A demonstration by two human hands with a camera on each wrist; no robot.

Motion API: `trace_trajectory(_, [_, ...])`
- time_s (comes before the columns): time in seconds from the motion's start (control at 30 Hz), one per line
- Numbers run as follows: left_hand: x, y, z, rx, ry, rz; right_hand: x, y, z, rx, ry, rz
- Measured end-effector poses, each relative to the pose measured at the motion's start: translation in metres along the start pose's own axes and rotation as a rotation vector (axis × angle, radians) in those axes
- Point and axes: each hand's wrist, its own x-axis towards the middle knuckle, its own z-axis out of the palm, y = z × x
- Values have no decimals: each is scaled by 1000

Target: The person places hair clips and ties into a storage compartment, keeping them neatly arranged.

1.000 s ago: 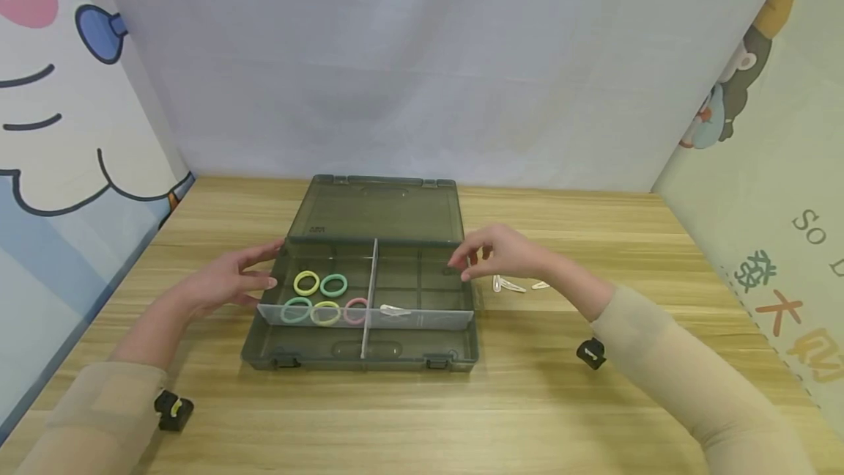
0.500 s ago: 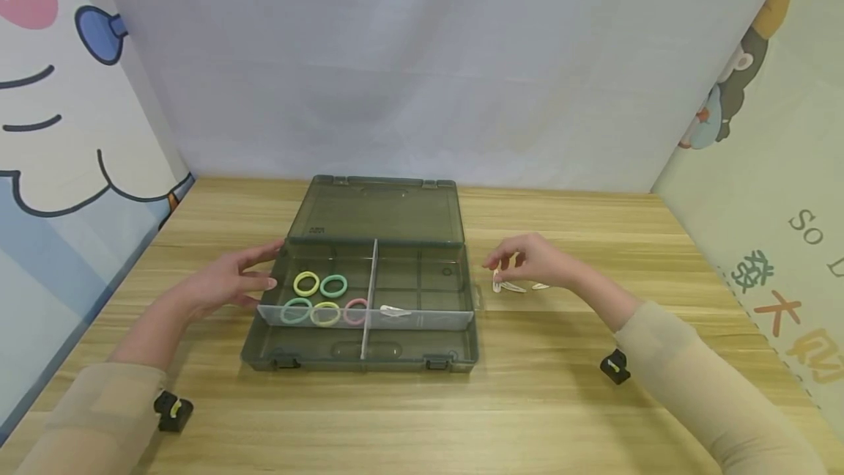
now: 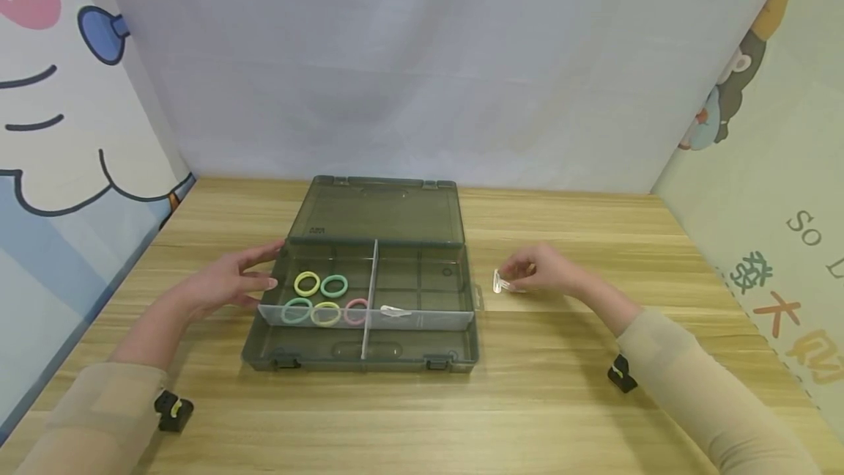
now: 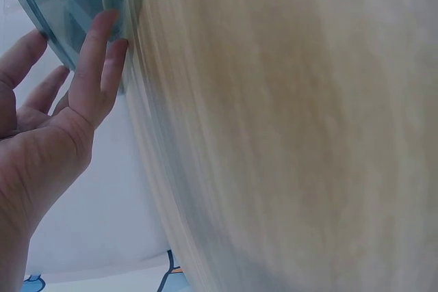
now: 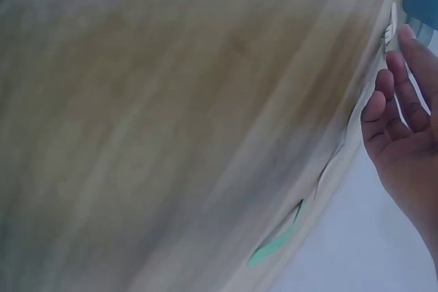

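Note:
A grey translucent organizer box (image 3: 422,281) lies with its lid laid back. My left hand (image 3: 227,281) rests at its left side, fingers extended; the left wrist view shows the fingertips (image 4: 102,22) against the box wall. To the right of the box, my right hand (image 3: 543,270) is low over the table, thumb and index finger at a group of small snap hair clips. One white hair clip (image 3: 497,282) lies just left of the fingertips, and another is partly covered by them. Whether they pinch it is not clear. The right wrist view shows a green clip (image 5: 277,241) on the table.
Yellow, green and pink hair ties (image 3: 334,286) lie in the box's left compartment. A white hair clip (image 3: 394,311) is in the right compartment, beside the divider (image 3: 373,277). A curtain (image 3: 422,72) hangs behind the table (image 3: 422,424).
My right hand has moved right and down, from over the box's right compartment to the hair clips on the table. My left hand and the box have stayed still.

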Motion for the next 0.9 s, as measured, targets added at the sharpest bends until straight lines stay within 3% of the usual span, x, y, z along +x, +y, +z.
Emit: trace_trajectory(0.9, [1, -1, 1, 4, 3, 8, 7, 4, 4, -74, -53, -9])
